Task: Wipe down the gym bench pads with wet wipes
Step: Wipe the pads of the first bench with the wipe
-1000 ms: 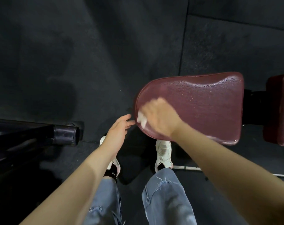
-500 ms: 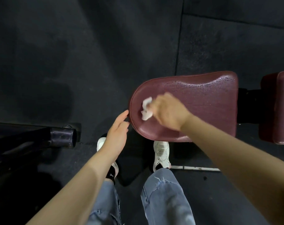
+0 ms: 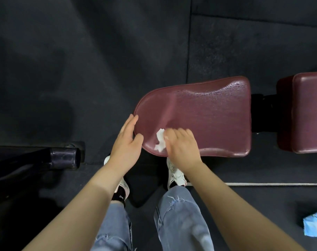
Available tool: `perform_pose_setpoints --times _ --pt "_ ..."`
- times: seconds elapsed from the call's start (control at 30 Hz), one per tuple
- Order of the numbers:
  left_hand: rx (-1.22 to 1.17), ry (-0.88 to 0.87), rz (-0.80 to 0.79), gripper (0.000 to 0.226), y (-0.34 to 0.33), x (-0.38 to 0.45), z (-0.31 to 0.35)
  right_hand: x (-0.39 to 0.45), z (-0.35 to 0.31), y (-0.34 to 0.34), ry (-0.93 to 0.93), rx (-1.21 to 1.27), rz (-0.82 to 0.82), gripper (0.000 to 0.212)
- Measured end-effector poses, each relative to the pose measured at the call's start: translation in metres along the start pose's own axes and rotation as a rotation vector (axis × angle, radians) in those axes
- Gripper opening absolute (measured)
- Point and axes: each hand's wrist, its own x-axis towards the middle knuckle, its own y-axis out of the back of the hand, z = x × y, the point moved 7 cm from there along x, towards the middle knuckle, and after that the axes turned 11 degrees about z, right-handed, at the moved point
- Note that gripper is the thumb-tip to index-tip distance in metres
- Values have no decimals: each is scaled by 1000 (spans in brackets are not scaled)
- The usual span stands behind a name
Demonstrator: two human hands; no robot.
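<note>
A maroon seat pad (image 3: 208,115) of the gym bench lies in front of me, its far part glistening wet. A second maroon pad (image 3: 308,113) shows at the right edge. A crumpled white wet wipe (image 3: 160,140) lies on the seat pad's near left corner, and my right hand (image 3: 181,147) presses it to the pad with its fingers. My left hand (image 3: 126,142) rests with straight fingers against the pad's rounded left end and holds nothing.
Black rubber flooring surrounds the bench. A black metal tube (image 3: 63,158) of other equipment juts in from the left. A blue wipes packet (image 3: 315,223) lies on the floor at the lower right. My feet in white shoes (image 3: 175,174) stand under the pad's near edge.
My right hand has drawn the wipe from the pad's left middle down toward the near edge. My left hand has come up against the pad's left end.
</note>
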Motion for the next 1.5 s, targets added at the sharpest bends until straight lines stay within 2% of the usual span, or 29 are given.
perform_pose_setpoints --times 0.07,0.17,0.23,0.3,0.4,0.5,0.6,0.73,0.83,0.97,1.07,1.13,1.23,1.37,1.4,1.5 --pt "35 -7 6 67 -2 1 -1 42 -1 2 -52 11 106 7" --pt "70 -21 2 64 -4 1 -3 99 12 7 -167 28 234 15" --pt "90 -26 -4 63 -5 -1 -1 104 19 7 -221 1 245 23" --pt "162 -56 10 63 -5 -3 4 72 19 3 -195 -29 192 34" --pt "310 -135 44 65 -9 -7 17 -19 16 0 -141 -23 114 40" --pt "398 -239 49 68 -17 -10 32 -72 26 -1 -264 -24 87 36" --pt "449 -319 18 70 -26 -11 40 -29 35 0 -330 -19 171 22" --pt "482 -321 -25 71 -33 -12 40 87 52 10 -348 -34 294 24" --pt "507 -318 -33 73 -34 -13 42 122 64 17 -393 -40 332 17" --pt "533 -354 -68 75 -38 -15 53 35 61 17 -374 -29 271 13" --pt "511 -358 -101 75 -46 -15 60 -56 62 22 -499 -44 187 20" --pt "502 -361 -129 75 -53 -14 62 -67 67 21 -569 -64 184 25" --pt "522 -382 -157 74 -62 -15 64 -2 78 25 -571 -4 263 16" --pt "581 -412 -160 75 -67 -13 66 110 87 22 -461 5 258 46" --pt "593 -411 -161 75 -68 -13 66 122 90 23 -442 11 259 43" --pt "609 -411 -157 75 -71 -13 68 101 108 35 -411 -44 360 14"
